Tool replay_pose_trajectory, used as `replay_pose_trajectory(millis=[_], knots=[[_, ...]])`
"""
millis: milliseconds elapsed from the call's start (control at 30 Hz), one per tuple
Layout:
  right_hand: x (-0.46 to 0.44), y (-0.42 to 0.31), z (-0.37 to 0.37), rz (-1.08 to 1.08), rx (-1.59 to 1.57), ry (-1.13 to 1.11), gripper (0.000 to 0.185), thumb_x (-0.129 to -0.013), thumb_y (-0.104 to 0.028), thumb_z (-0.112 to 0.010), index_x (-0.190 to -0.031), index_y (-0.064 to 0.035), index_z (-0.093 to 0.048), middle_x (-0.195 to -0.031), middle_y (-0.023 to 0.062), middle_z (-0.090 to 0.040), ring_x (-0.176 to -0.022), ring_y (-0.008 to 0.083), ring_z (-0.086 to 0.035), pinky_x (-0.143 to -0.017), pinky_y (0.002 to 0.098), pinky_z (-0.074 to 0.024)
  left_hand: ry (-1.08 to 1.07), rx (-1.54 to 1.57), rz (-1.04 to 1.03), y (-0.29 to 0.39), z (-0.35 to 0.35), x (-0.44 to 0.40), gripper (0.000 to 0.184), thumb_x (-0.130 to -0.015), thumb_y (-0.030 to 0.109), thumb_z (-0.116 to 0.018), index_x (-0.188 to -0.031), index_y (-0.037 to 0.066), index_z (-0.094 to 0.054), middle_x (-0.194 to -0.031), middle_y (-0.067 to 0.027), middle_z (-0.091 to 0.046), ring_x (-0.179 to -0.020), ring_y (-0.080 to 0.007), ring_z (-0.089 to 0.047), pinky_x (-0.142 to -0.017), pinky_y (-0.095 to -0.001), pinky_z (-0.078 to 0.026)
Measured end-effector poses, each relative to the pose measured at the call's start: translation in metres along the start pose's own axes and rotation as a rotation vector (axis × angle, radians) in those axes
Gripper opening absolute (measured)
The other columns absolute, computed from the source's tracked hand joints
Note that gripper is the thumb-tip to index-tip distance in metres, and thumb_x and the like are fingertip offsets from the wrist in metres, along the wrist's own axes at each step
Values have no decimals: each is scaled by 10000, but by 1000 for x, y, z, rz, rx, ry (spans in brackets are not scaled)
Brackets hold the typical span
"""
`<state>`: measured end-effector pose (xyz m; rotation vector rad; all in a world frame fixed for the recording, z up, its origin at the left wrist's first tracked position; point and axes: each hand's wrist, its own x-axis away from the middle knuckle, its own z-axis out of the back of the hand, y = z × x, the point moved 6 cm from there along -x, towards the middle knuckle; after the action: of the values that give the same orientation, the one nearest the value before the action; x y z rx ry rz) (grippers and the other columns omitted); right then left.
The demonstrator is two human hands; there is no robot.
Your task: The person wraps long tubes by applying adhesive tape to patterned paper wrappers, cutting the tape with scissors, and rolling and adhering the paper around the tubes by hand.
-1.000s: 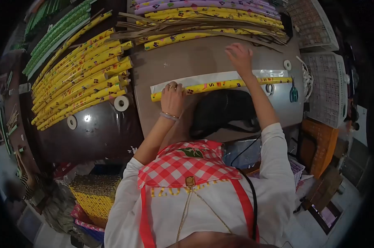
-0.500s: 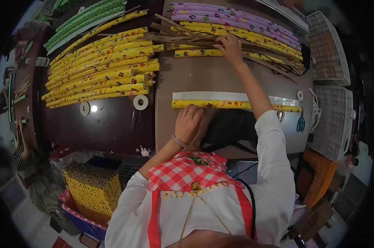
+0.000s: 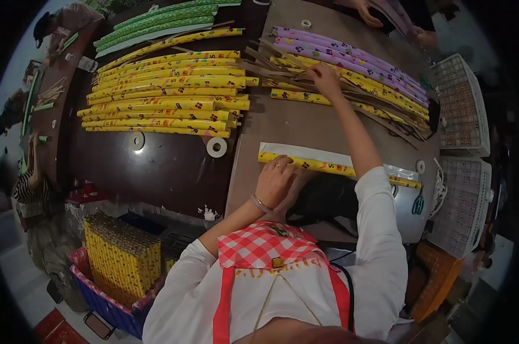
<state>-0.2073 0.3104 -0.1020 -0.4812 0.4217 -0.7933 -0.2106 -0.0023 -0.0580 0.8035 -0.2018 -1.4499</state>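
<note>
"How will that yellow patterned tube point(image 3: 334, 167) handle?"

"Light and fairly stiff, I'd judge, with a slippery gloss. Best held near both ends, gently."

"And the fingers?"

"The tube runs from mid-frame rightward. The left hand point(image 3: 275, 180) has bent fingers over its left end; I can't tell if they grip. Upper centre, the right hand point(image 3: 327, 82) bunches its fingers at the brown strips point(image 3: 291, 70), pinching or not, I can't tell."
</note>
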Motion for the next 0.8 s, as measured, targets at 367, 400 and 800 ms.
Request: replay_pose_trajectory(millis=[367,400,800], knots=[[28,12,77,78,369,246,208,-874,-253,-458,-911,-96,-590,-865,55,-585,-881,249,-540,-834,420,-353,88,65,-71,9,17,-20,234,-664,55,-623,-891,53,-563,-939,-90,-547,-930,-267,-517,-782,-358,-424],[30,16,73,49,438,214,169,-863,-224,-486,-934,-118,-597,-876,46,-581,-908,241,-532,-863,431,-326,69,86,-65,9,15,-14,230,-668,61,-623,-890,54,-565,-938,-89,-549,-932,-266,-517,-783,-357,-423],[-5,-49,-34,196,147,136,142,-809,-187,-558,-901,-100,-623,-904,55,-588,-904,244,-531,-816,379,-376,39,97,81,-17,27,38,174,-705,58,-626,-872,52,-577,-914,-93,-563,-858,-269,-544,-731,-359,-436]])
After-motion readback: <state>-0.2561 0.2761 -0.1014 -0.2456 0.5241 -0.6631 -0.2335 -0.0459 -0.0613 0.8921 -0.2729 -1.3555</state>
